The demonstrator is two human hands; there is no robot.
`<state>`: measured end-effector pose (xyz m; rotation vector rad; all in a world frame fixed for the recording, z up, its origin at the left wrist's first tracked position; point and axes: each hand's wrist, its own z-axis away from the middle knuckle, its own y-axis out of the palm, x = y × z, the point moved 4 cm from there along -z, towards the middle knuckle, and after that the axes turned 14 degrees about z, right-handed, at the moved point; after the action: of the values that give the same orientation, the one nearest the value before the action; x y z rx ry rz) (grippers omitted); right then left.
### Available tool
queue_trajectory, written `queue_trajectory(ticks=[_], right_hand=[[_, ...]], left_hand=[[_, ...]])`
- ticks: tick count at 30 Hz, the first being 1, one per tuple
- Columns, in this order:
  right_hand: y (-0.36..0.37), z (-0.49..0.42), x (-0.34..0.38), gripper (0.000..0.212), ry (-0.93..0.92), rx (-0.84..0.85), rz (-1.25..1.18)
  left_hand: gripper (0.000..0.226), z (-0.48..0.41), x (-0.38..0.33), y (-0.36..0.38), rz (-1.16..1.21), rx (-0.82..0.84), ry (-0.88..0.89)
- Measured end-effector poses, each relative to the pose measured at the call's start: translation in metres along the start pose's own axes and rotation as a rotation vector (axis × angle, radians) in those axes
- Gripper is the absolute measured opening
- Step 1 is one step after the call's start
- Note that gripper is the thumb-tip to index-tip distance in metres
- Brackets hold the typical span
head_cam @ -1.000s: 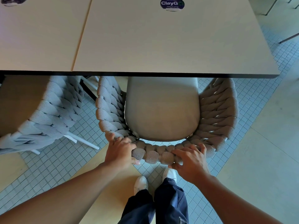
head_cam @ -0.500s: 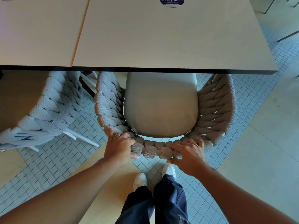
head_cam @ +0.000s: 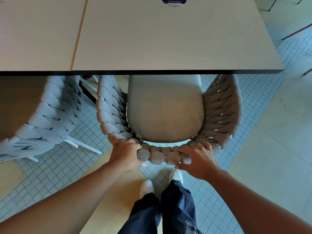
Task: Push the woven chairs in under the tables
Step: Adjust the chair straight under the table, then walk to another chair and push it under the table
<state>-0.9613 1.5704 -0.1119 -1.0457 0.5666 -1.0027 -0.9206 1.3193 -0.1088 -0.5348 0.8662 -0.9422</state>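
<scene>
The person is standing right behind a woven chair (head_cam: pixel 222 108) and gripping the top rim of its backrest on both sides of the middle. The left grip (head_cam: pixel 125 153) is wrapping round the rim where the weave is starting to curve toward the arm. Its fingers are curling over the top and its thumb is pressing the outer face; a ring (head_cam: pixel 122 141) is showing on one finger. The right grip (head_cam: pixel 196 159) is closing over the rim in the same way, with the fingers draped on top and the thumb tucked underneath. Neither grip is holding anything else. Holding the rim in two places is probably helping the chair travel straight rather than swing to one side.

The front of the seat cushion (head_cam: pixel 165 108) is sitting beneath the dark edge of the counter (head_cam: pixel 168 39), while its rear part and the backrest are sticking out over the tiled floor (head_cam: pixel 67 166). The chair is therefore looking only partly tucked in, with more pushing probably needed. A second woven chair (head_cam: pixel 50 112) is standing just to the left, under the adjoining counter (head_cam: pixel 37 31), close enough that drifting left could be risking contact. The person's white shoes (head_cam: pixel 146 186) are standing just behind the backrest.
</scene>
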Motion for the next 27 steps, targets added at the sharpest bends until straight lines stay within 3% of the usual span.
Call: queue_trajectory(ticks=[3, 10, 20, 27], right_hand=[[-0.008, 0.002, -0.003, 0.067, 0.007, -0.011, -0.077], [-0.033, 0.007, -0.021, 0.031, 0.177, -0.032, -0.331], [-0.071, 0.032, -0.085, 0.030, 0.291, -0.045, -0.445], [-0.085, 0.050, -0.173, 0.030, 0.323, -0.094, -0.414]], left_hand=[[0.063, 0.002, -0.005, -0.013, 0.145, -0.001, -0.013], [0.049, 0.001, -0.027, -0.031, 0.394, 0.013, -0.036], [0.044, -0.011, -0.102, -0.046, 0.481, 0.024, 0.048], [0.037, -0.042, -0.189, -0.035, 0.489, 0.037, 0.101]])
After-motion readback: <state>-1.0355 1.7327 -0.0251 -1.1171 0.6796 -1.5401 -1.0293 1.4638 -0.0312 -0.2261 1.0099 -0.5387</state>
